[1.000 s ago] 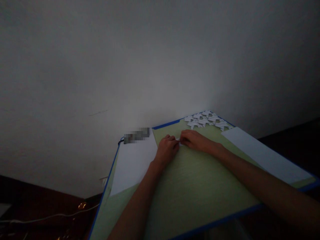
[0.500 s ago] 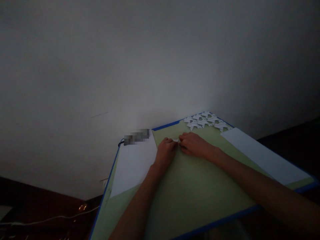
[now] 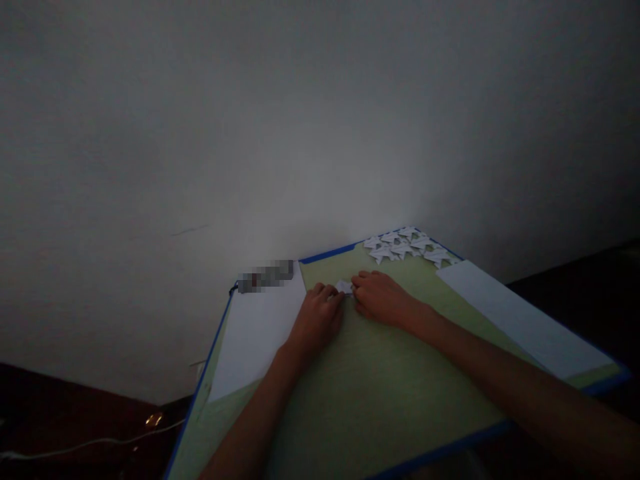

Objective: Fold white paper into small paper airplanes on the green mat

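Note:
A small piece of folded white paper [image 3: 344, 287] lies between my hands, above the middle of the pale green tabletop [image 3: 370, 380]. My left hand [image 3: 320, 313] has its fingers bent and closed on the paper's left side. On the paper's right side, my right hand [image 3: 381, 298] pinches it, fingers curled together. Fingers cover both ends of the paper, so only its middle shows. Beyond my right hand, several folded white paper shapes with pointed ends [image 3: 400, 251] are grouped at the far corner.
White sheets lie at the left [image 3: 255, 340] and along the right edge [image 3: 525, 317]. A blurred-out object [image 3: 265, 276] rests on the left sheet's far end. Blue edging [image 3: 330, 254] borders the table, which stands against a grey wall [image 3: 320, 133]. A white cable [image 3: 100, 441] runs at lower left.
My left hand has shifted a little left and down, and the gap between my hands is wider. More of the folded paper shows between them. The whole view has moved slightly.

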Tool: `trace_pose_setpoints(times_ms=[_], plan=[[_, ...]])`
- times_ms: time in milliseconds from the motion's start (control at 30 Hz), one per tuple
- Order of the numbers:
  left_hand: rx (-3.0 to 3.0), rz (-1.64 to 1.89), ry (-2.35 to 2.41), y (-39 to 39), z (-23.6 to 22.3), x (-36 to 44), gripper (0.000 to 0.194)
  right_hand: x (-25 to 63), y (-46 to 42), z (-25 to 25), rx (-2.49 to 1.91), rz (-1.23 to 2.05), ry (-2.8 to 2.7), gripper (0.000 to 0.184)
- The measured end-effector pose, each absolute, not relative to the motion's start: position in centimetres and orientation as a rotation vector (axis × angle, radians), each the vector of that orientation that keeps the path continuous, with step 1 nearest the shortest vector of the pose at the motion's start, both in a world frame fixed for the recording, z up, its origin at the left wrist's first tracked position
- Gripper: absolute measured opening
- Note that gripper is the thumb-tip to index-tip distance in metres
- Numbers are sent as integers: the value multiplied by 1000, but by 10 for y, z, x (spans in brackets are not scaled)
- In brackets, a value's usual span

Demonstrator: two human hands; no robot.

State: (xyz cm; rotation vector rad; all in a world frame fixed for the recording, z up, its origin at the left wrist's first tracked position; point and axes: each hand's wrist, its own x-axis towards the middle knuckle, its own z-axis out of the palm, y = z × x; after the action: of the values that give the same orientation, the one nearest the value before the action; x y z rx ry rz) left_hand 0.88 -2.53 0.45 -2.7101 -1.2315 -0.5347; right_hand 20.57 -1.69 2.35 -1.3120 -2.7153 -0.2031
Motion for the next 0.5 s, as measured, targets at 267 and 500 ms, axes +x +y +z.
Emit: trace_pose_setpoints(times_ms=[267, 500], plan=[[-2692, -968, -1536, -11, -11, 5, 14, 203, -18, 23, -1346, -189, -2717, 22], [-2698, -1136, -1781, -2, -7, 9, 16, 201, -18, 20, -1335, -195, -2689, 22]])
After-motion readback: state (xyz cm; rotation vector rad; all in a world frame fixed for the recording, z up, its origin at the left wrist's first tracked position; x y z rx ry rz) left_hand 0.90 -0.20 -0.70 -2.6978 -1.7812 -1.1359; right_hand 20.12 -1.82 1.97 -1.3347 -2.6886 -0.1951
